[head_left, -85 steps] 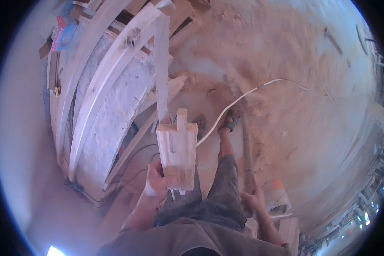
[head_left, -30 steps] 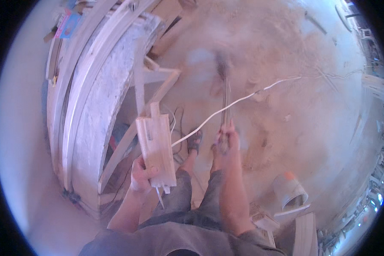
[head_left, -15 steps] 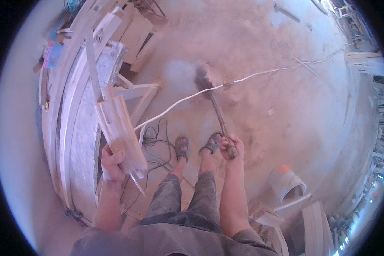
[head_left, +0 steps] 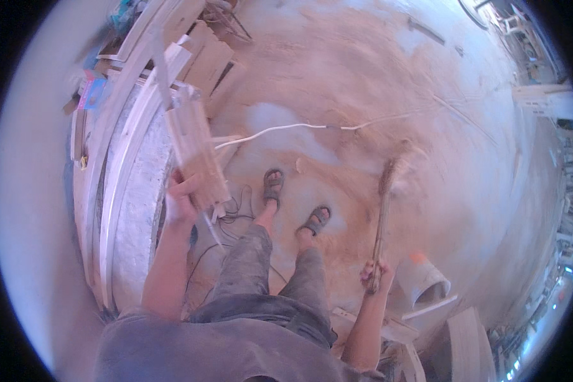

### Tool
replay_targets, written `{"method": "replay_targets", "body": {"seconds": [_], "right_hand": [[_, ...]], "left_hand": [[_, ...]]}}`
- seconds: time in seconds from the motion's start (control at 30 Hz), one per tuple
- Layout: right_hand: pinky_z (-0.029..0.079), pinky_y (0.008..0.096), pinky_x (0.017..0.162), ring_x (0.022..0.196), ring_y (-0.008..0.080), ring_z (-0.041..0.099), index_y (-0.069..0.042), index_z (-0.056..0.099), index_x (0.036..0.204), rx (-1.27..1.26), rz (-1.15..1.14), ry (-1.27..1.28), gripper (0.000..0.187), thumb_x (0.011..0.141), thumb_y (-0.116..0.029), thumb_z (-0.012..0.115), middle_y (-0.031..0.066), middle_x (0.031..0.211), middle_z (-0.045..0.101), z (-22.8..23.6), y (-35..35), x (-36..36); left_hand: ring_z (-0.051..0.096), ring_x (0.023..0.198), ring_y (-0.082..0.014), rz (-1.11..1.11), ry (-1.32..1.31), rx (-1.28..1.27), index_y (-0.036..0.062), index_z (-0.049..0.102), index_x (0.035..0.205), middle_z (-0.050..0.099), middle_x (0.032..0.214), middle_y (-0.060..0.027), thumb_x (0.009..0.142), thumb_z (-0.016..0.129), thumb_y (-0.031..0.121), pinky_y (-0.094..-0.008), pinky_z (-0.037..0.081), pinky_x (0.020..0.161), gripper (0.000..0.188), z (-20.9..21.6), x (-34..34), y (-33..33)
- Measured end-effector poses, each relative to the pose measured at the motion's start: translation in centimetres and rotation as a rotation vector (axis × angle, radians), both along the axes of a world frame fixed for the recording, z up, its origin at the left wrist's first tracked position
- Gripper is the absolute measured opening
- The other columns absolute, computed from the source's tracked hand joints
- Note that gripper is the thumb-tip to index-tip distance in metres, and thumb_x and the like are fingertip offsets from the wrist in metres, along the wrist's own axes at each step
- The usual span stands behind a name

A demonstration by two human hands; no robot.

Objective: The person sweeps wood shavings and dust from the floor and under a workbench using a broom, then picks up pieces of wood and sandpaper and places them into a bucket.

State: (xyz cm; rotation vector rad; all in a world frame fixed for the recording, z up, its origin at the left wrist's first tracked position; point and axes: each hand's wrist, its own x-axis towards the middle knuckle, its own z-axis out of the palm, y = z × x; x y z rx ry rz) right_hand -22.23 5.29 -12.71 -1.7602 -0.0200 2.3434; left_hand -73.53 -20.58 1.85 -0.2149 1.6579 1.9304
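The left hand (head_left: 181, 200) has its grip pinching the wooden block (head_left: 197, 149) near its lower end, the thumb laid over the upper face and the fingers at the left edge. Most of the block reaches away from the person, beyond the grip, tilted toward the upper left, held up just beside the right edge of the pale bench (head_left: 137, 191). A narrow strip (head_left: 160, 67) runs on past the block's far end; whether the two are joined, I cannot tell. The right hand (head_left: 379, 275) has its grip wrapped round the near end of the handle of a brush (head_left: 382, 216), whose blurred head points away from the person over the sandy floor (head_left: 477, 191); whether it touches the floor, I cannot tell. Along the left side of the bench lie long curved beams (head_left: 111, 191). Between the two hands are the person's sandals (head_left: 272, 184) on the floor, with a dark cord (head_left: 232, 213) beside them and a white cable (head_left: 293, 126) beyond. A white bucket (head_left: 420, 280) lies on its side just right of the right hand
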Motion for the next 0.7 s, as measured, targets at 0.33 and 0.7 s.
{"method": "replay_targets", "body": {"seconds": [0.33, 0.7], "right_hand": [[0.046, 0.0335, 0.048, 0.055, 0.0183, 0.054, -0.01, 0.054, 0.105, -0.213, 0.113, 0.379, 0.015, 0.094, -0.019, 0.056, 0.006, 0.076, 0.057, -4.7, -7.4, -39.8], [0.043, 0.0328, 0.045, 0.053, 0.019, 0.055, -0.01, 0.054, 0.123, -0.241, 0.185, 0.467, 0.035, 0.09, -0.017, 0.059, 0.0094, 0.08, 0.06, -0.7, -7.6, -49.1]], "left_hand": [[0.07, 0.099, -0.0259, -0.077, 0.079, -0.144, -0.0068, 0.057, 0.129, 0.07, 0.114, -0.0156, 0.078, 0.074, 0.003, -0.0399, 0.058, 0.089, 0.054, -4.6, -12.9, 6.5], [0.067, 0.108, -0.0248, -0.009, 0.174, -0.007, -0.0036, 0.057, 0.132, 0.068, 0.12, -0.0153, 0.077, 0.071, 0.0, -0.0377, 0.053, 0.097, 0.056, -3.1, -22.5, 8.4]]}}
